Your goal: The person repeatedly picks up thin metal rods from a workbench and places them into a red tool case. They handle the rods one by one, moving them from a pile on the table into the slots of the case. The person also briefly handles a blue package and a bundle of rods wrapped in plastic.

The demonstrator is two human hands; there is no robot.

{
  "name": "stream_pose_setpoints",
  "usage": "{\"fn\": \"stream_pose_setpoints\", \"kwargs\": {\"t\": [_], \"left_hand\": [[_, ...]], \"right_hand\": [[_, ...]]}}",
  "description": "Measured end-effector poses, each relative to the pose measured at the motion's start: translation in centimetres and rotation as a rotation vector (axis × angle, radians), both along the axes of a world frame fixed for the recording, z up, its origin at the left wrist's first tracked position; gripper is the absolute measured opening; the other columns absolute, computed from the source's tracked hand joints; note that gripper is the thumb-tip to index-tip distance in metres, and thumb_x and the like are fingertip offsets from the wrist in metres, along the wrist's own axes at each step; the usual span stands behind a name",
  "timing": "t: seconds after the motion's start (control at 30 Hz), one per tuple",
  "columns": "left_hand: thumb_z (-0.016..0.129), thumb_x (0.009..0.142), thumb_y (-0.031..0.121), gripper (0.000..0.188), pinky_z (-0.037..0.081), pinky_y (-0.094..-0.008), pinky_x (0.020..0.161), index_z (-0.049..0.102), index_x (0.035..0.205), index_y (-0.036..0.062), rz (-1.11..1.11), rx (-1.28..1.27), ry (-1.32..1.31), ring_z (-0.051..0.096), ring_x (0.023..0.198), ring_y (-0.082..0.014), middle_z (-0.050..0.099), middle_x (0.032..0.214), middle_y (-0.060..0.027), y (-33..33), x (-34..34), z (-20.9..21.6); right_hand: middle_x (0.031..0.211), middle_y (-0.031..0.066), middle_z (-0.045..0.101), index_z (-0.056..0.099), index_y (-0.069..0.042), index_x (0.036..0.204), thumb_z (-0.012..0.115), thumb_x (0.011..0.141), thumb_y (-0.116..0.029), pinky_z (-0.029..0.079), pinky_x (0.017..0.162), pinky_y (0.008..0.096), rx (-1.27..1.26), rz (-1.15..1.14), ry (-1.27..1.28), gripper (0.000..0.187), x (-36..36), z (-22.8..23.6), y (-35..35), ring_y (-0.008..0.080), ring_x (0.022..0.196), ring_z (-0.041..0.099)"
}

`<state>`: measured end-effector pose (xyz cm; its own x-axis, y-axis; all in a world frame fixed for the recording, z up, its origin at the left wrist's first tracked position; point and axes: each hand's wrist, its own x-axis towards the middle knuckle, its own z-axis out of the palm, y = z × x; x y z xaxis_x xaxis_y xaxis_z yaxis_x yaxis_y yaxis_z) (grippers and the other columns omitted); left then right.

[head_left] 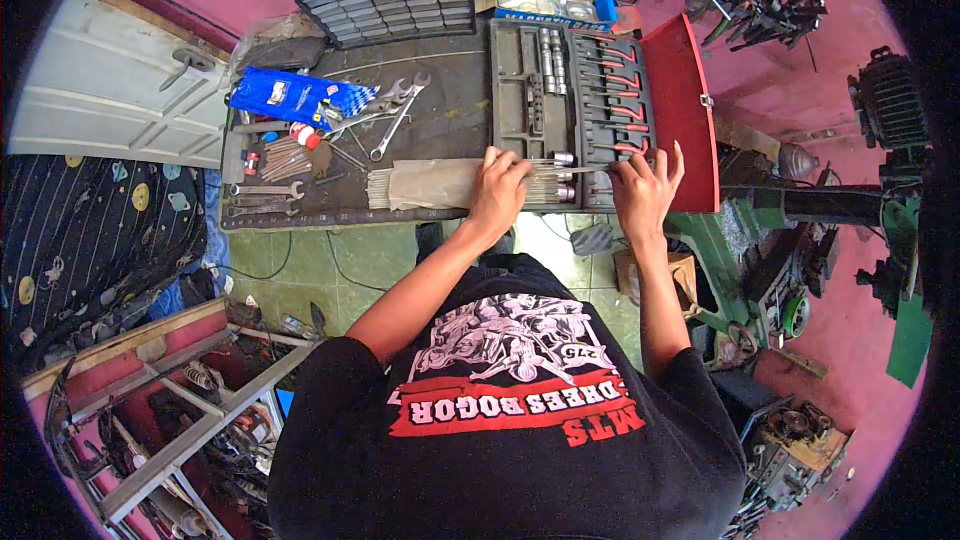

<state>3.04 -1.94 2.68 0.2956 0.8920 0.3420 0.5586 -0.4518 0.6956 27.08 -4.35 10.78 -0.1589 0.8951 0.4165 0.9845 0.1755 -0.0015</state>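
Black printed T-shirt (pixel 500 475) | left hand (pixel 498 188): clasped over brown-paper-wrapped bundle of thin grey rods (pixel 430 185) | right hand (pixel 645 183): apparently pinching slim grey rod (pixel 582 170) | progress: one rod projecting, others bundled | location: dark bench (pixel 450 105), near edge, beside red-lidded toolbox (pixel 683 120)

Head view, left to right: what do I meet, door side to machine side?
White door → blue packet → long wrench → left hand → right hand → dark finned housing.

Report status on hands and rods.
Left hand on paper-wrapped rods. Right hand pinching one thin rod. Open tool case beneath right hand.
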Motion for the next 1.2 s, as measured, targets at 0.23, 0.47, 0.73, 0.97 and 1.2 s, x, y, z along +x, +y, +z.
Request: {"fn": "stream_pose_setpoints", "kwargs": {"t": [0.23,0.47,0.73,0.97,1.2], "left_hand": [[0.071,0.077,-0.002,0.026,0.05,-0.0453,0.088,0.069,0.103,-0.0016,0.02,0.001,0.041,0.055,0.101,-0.0355,0.062,0.102,-0.0138,-0.3,-0.6,0.5],[0.071,0.078,-0.001,0.029,0.05,-0.046,0.088,0.069,0.106,-0.0013,-0.002,-0.057,0.096,0.054,0.103,-0.0358,0.062,0.104,-0.014,-0.3,-1.2,0.9],[0.073,0.08,0.004,0.023,0.05,-0.0458,0.086,0.069,0.103,0.0001,-0.013,-0.033,0.126,0.055,0.101,-0.0349,0.062,0.101,-0.0136,-0.3,-1.8,0.8],[0.072,0.08,0.005,0.021,0.05,-0.0449,0.087,0.069,0.1,0.0002,0.016,-0.013,0.163,0.055,0.1,-0.0347,0.063,0.101,-0.0122,-0.4,-2.6,0.3],[0.072,0.08,0.006,0.018,0.048,-0.045,0.086,0.069,0.096,-0.0007,-0.019,-0.005,0.132,0.054,0.098,-0.035,0.064,0.098,-0.0123,-0.3,-3.2,-0.5]], "right_hand": [[0.091,0.0025,0.067,0.074,-0.015,0.081,0.077,0.072,-0.015,0.026,0.12,0.0577,-0.002,-0.013,-0.019,0.009,-0.7,-0.3,0.5,0.0304,0.11,0.058],[0.092,0.0029,0.067,0.073,-0.014,0.081,0.077,0.073,-0.014,0.026,0.119,0.0576,0.005,-0.016,-0.005,0.008,-1.0,-0.8,0.7,0.0304,0.109,0.058],[0.087,0.0025,0.063,0.071,-0.013,0.079,0.077,0.073,-0.015,0.026,0.119,0.0579,-0.017,-0.032,0.007,0.009,-1.7,-0.9,0.3,0.0298,0.108,0.058],[0.083,0.0018,0.061,0.07,-0.013,0.079,0.077,0.073,-0.014,0.025,0.118,0.0588,-0.035,-0.023,0.027,0.009,-2.6,-2.1,-0.1,0.0296,0.105,0.057],[0.083,0.0025,0.061,0.07,-0.013,0.08,0.074,0.071,-0.012,0.026,0.118,0.0591,-0.01,-0.021,0.054,0.01,-3.2,-3.1,0.0,0.0303,0.103,0.057]]}}
